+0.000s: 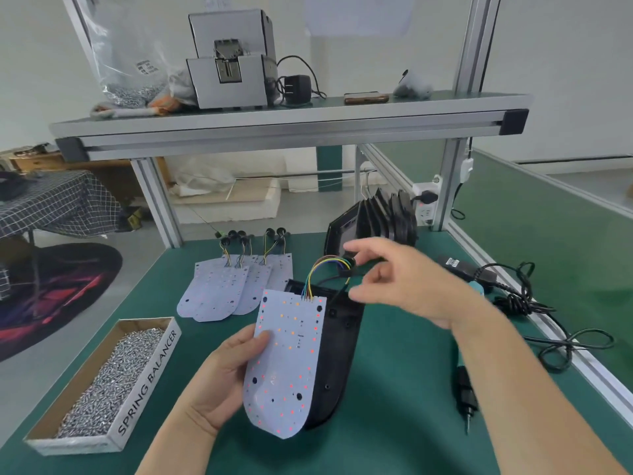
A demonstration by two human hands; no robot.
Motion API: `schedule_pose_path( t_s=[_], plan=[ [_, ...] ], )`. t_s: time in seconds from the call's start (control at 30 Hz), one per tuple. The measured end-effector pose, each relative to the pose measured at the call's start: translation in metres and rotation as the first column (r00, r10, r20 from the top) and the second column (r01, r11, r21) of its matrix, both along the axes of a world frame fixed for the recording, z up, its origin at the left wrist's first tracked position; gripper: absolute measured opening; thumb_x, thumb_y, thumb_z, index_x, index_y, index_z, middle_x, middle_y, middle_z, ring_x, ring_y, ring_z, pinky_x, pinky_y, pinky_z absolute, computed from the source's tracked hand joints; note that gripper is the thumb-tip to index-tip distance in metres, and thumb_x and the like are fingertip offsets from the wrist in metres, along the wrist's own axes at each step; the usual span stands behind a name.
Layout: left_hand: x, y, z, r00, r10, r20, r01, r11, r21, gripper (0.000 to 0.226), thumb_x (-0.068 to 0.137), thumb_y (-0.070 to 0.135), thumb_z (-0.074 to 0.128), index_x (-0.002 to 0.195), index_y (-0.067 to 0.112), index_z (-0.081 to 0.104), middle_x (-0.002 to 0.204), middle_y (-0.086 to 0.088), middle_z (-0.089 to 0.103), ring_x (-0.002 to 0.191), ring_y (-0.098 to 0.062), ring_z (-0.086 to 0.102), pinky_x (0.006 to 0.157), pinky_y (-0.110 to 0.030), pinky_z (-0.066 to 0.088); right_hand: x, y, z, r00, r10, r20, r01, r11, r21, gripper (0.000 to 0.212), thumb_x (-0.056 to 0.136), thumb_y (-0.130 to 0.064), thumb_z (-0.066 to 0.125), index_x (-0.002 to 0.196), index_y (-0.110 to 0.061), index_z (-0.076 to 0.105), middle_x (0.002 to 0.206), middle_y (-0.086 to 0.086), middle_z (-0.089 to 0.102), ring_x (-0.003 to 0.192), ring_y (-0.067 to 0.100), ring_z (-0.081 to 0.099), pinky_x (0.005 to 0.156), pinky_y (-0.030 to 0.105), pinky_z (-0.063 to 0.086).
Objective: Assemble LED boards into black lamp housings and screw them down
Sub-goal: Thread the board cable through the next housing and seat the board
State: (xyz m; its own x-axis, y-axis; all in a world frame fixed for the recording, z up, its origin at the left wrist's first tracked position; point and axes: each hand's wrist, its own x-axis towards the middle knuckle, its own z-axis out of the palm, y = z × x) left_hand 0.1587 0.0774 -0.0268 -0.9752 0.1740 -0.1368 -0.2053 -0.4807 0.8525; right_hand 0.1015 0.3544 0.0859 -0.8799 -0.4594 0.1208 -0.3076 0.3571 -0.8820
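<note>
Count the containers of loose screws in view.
2: an open cardboard box of screws at the table's front left, and a clear bag of screws on the upper shelf's left end. Others may be hidden.

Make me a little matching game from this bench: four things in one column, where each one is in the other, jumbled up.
Things:
1. LED board
2. wire plug
3. screw box
4. screwdriver

Places:
A. lying on the right side of the green mat
B. held by the left hand
C. on the mat's left side
D. pinched by the right hand

Pairs: 1-B, 2-D, 3-C, 4-A
</note>
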Motion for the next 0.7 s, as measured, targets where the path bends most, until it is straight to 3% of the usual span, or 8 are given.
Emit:
schedule_pose_path(
  t_s=[0.07, 0.13, 0.23, 0.33, 0.5, 0.57, 0.63, 0.7],
  plan=[
    [0.0, -0.002, -0.001, 1.0, -0.013, -0.002, 0.013, 1.0, -0.008, 0.039, 0.089, 0.014, 0.061, 0.124, -0.003, 0.066, 0.122, -0.025, 0.068, 0.101, -0.034, 0.071, 0.084, -0.043, 0.059, 0.0, 0.004, 0.011, 0.977, -0.025, -0.21, 0.039, 0.997, 0.065, 0.043, 0.088, -0.017, 0.078, 0.127, -0.03, 0.068, 0.109, -0.007, 0.062, 0.08, 0.005, 0.063, 0.079, 0.017, 0.051],
    [0.0, -0.001, 0.0, 0.999, -0.04, -0.017, 0.04, 0.999, -0.006, 0.043, 0.085, 0.016, 0.069, 0.125, -0.002, 0.066, 0.123, -0.024, 0.068, 0.101, -0.035, 0.071, 0.084, -0.042, 0.059, 0.002, -0.004, 0.016, 0.917, 0.005, -0.398, 0.079, 0.978, 0.195, 0.025, 0.09, -0.013, 0.074, 0.112, -0.022, 0.078, 0.096, -0.003, 0.063, 0.08, 0.01, 0.062, 0.079, 0.02, 0.049],
    [-0.001, 0.001, 0.004, 0.997, -0.058, -0.042, 0.059, 0.998, 0.008, 0.052, 0.08, 0.023, 0.074, 0.126, 0.001, 0.066, 0.124, -0.023, 0.068, 0.103, -0.034, 0.071, 0.084, -0.042, 0.059, 0.005, -0.017, 0.011, 0.9, 0.101, -0.424, 0.071, 0.926, 0.372, 0.016, 0.087, -0.005, 0.072, 0.102, -0.009, 0.078, 0.093, 0.004, 0.063, 0.083, 0.015, 0.066, 0.083, 0.03, 0.052],
    [-0.001, 0.001, 0.008, 0.997, -0.062, -0.046, 0.062, 0.998, -0.018, 0.053, 0.077, 0.024, 0.076, 0.123, 0.0, 0.067, 0.122, -0.024, 0.068, 0.099, -0.034, 0.072, 0.082, -0.041, 0.059, 0.003, -0.023, -0.003, 0.879, 0.083, -0.469, 0.106, 0.926, 0.363, 0.004, 0.087, -0.009, 0.073, 0.09, -0.007, 0.072, 0.086, 0.003, 0.061, 0.08, 0.021, 0.063, 0.079, 0.039, 0.05],
    [0.001, 0.003, 0.01, 0.993, -0.105, -0.045, 0.102, 0.992, -0.07, 0.05, 0.078, 0.024, 0.075, 0.121, -0.001, 0.068, 0.12, -0.026, 0.069, 0.097, -0.035, 0.072, 0.08, -0.04, 0.059, -0.004, -0.038, -0.032, 0.769, 0.156, -0.62, 0.194, 0.868, 0.458, 0.011, 0.085, -0.015, 0.067, 0.077, -0.009, 0.062, 0.077, -0.003, 0.048, 0.081, 0.024, 0.044, 0.073, 0.039, 0.039],
    [0.0, 0.005, 0.012, 0.991, -0.124, -0.046, 0.118, 0.987, -0.109, 0.05, 0.079, 0.025, 0.075, 0.122, 0.0, 0.068, 0.122, -0.027, 0.068, 0.099, -0.035, 0.072, 0.082, -0.041, 0.059, -0.011, -0.036, -0.04, 0.779, 0.13, -0.614, 0.179, 0.892, 0.416, 0.002, 0.08, -0.008, 0.067, 0.08, -0.008, 0.065, 0.087, 0.002, 0.052, 0.087, 0.024, 0.042, 0.079, 0.039, 0.04],
    [-0.001, 0.004, 0.015, 0.988, -0.144, -0.055, 0.133, 0.976, -0.17, 0.05, 0.079, 0.027, 0.078, 0.121, 0.001, 0.069, 0.122, -0.027, 0.067, 0.1, -0.035, 0.071, 0.085, -0.041, 0.059, -0.013, -0.034, -0.043, 0.861, 0.051, -0.506, 0.119, 0.947, 0.298, 0.014, 0.079, -0.005, 0.069, 0.088, -0.013, 0.064, 0.097, -0.002, 0.049, 0.091, 0.018, 0.046, 0.081, 0.033, 0.041],
    [-0.003, 0.003, 0.02, 0.983, -0.167, -0.073, 0.147, 0.963, -0.224, 0.055, 0.076, 0.033, 0.084, 0.119, 0.002, 0.07, 0.121, -0.025, 0.069, 0.1, -0.033, 0.072, 0.085, -0.04, 0.059, -0.017, -0.031, -0.043, 0.939, 0.008, -0.345, 0.073, 0.973, 0.219, 0.026, 0.081, -0.01, 0.069, 0.097, -0.023, 0.053, 0.092, -0.009, 0.048, 0.075, 0.001, 0.047, 0.07, 0.027, 0.039]
  ],
)
